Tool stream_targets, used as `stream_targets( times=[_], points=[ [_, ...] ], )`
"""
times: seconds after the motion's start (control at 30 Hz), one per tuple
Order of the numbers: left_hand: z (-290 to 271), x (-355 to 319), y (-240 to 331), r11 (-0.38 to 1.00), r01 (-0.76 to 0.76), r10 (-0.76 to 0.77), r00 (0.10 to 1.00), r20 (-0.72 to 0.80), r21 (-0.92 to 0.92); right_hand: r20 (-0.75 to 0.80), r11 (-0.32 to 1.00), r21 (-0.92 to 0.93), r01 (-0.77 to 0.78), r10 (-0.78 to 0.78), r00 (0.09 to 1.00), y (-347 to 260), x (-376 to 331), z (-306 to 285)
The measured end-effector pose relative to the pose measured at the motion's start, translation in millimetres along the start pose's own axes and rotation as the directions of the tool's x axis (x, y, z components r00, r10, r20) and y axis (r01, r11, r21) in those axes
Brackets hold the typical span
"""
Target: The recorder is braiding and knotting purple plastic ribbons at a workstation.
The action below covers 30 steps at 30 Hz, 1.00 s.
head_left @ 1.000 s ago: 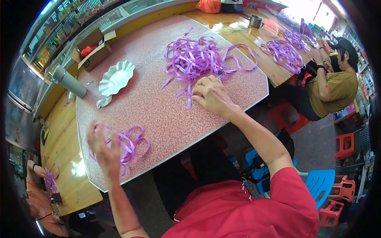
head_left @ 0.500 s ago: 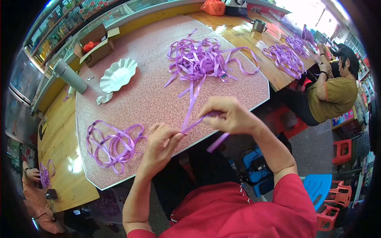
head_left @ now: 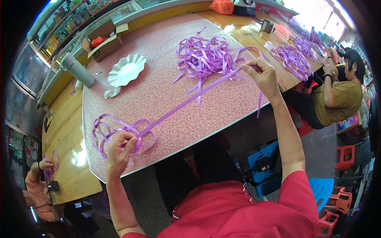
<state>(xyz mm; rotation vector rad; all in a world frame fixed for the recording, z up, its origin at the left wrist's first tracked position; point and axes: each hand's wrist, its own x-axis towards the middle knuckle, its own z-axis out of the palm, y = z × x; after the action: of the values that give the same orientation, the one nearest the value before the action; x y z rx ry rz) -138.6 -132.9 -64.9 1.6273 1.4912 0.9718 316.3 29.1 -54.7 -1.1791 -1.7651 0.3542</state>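
Observation:
A purple ribbon-like strap (head_left: pixel 186 102) runs taut and slanting between my two hands above the pink speckled tabletop (head_left: pixel 158 79). Its lower left end is pinched in my left hand (head_left: pixel 120 150), right beside a loose bundle of looped purple straps (head_left: pixel 104 123) on the table. My right hand (head_left: pixel 262 77) grips the far end between thumb and fingers, by the table's right edge. From that hand a tail of strap hangs down. Behind the taut strap lies a tangled heap of purple straps (head_left: pixel 203 55).
A scalloped white dish (head_left: pixel 126 70), a grey bottle (head_left: pixel 78 70) and a cardboard box (head_left: pixel 106 49) stand at the far left. A metal mug (head_left: pixel 268 26) and more straps (head_left: pixel 291 61) lie on the wooden table. One person (head_left: pixel 337 93) sits right, another (head_left: pixel 39 182) left.
My hands have spread apart: the left moved left and down to the looped bundle, the right moved up and right. The strap between them is now stretched long.

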Motion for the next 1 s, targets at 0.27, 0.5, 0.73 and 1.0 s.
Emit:
stream_targets(
  times=[0.27,0.5,0.73,1.0],
  points=[
    [31,-2,14,0.946,0.04,-0.027,0.999,0.047,-0.32,-0.176,0.699,-0.692,0.179,-0.404,0.898,-18,6,47],
    [65,7,41,0.907,0.067,0.021,0.979,0.202,-0.416,0.358,0.829,0.552,0.091,-0.334,0.872,-135,-73,126],
    [57,2,30,0.895,0.101,-0.035,0.987,0.157,-0.435,0.46,0.867,0.497,-0.039,-0.224,0.859,-143,-75,122],
    [60,-1,21,0.815,0.145,-0.014,0.973,0.231,-0.561,0.328,0.891,0.405,0.206,-0.352,0.876,-135,-78,122]
  ],
)
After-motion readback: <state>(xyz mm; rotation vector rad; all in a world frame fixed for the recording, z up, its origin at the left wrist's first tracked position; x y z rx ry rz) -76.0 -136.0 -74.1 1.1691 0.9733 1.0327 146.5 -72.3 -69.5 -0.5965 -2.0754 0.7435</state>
